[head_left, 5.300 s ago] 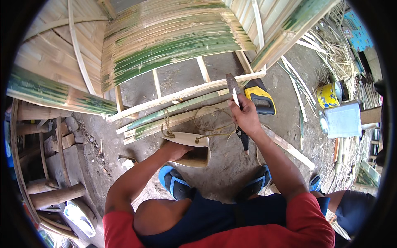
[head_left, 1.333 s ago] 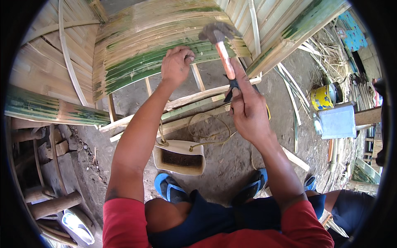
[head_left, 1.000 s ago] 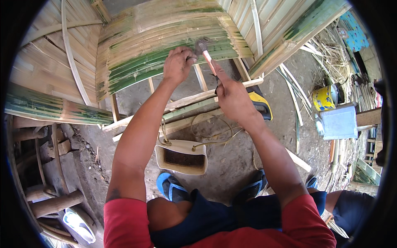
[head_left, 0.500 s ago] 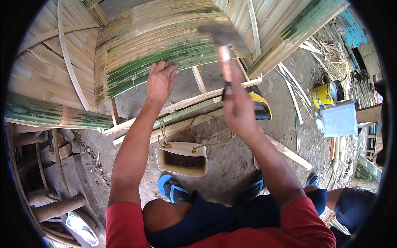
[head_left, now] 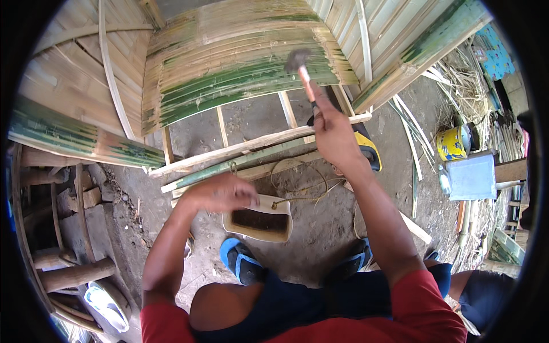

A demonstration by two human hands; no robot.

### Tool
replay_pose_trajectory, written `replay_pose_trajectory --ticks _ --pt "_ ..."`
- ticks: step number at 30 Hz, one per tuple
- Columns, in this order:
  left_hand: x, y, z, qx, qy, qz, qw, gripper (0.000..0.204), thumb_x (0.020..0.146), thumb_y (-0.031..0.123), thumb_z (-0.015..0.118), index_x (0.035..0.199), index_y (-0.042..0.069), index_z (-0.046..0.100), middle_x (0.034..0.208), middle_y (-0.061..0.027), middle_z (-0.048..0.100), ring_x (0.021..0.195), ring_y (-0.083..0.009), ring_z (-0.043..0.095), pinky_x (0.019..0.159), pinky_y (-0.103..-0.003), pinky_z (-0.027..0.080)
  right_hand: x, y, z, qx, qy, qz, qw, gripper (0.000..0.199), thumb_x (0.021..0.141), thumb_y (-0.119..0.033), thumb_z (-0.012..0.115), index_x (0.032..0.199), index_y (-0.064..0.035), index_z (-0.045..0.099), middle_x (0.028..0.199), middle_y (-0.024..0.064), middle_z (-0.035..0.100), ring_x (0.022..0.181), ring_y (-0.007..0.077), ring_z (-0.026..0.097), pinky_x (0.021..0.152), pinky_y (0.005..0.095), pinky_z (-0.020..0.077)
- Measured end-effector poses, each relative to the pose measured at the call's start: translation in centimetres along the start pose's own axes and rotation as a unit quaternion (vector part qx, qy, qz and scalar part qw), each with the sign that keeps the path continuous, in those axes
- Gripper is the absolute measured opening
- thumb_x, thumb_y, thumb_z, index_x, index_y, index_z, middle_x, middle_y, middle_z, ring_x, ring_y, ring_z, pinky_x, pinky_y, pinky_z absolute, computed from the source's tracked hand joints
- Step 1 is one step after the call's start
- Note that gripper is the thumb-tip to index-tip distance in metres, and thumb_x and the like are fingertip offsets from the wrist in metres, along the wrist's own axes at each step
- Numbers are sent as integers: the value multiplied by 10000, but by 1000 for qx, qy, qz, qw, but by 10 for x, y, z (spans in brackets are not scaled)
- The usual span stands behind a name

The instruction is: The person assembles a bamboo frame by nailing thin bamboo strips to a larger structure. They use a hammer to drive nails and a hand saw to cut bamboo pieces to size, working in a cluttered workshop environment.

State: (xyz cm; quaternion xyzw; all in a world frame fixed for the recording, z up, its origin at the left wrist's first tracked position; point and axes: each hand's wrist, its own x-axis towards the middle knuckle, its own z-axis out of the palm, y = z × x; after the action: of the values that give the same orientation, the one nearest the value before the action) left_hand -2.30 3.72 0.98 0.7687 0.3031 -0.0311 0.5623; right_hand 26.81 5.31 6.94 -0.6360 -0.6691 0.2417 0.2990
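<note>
The right hand grips a steel-headed hammer, its handle pointing up toward the green-streaked split-bamboo panel. The left hand, loosely curled and possibly pinching something, hovers over the cream plastic tub, nearer the person.

yellow-and-blue labelled can at right, pale blue box beside it

Red short-sleeved shirt, dark blue shorts, blue sandals, bare forearms.
</note>
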Motion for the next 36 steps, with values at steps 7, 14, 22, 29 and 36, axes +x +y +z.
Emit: replay_pose_trajectory --ticks 7,14,22,29,36 --pt "1 -69 140 260 -1 -111 959 364 939 203 616 1250 18 662 1253 -193 671 1156 -364 653 1031 -441 508 -5 17 18 7 22 -60 998 722 947 -22 484 1604 -259 298 1001 262 704 897 504 664 831 542 551" --pt "36 -126 171 357 154 -90 917 356 858 96 568 1184 9 684 1193 -215 695 1143 -380 663 1003 -460 536 11 53 45 -45 9 -54 997 701 976 -21 462 1613 -271 310 804 241 604 665 370 591 718 424 527" --pt "23 -91 159 306 129 -137 933 219 876 178 628 1063 124 730 1144 -127 710 1057 -329 697 874 -463 578 0 62 64 -2 40 -77 996 778 950 15 484 1629 -291 259 671 213 551 532 334 544 611 381 505" --pt "-30 -16 115 178 160 -49 970 71 848 137 697 902 119 655 900 -82 706 826 -291 717 712 -412 579 -1 59 60 -12 13 -44 999 739 946 -33 508 1613 -244 273 774 284 645 731 500 636 689 570 495" --pt "-13 -25 -49 92 507 71 854 92 935 81 678 1025 68 692 904 -100 689 753 -179 656 720 -317 544 -5 27 48 32 -18 21 999 667 973 -50 492 1591 -256 349 848 286 661 792 474 665 743 512 527"
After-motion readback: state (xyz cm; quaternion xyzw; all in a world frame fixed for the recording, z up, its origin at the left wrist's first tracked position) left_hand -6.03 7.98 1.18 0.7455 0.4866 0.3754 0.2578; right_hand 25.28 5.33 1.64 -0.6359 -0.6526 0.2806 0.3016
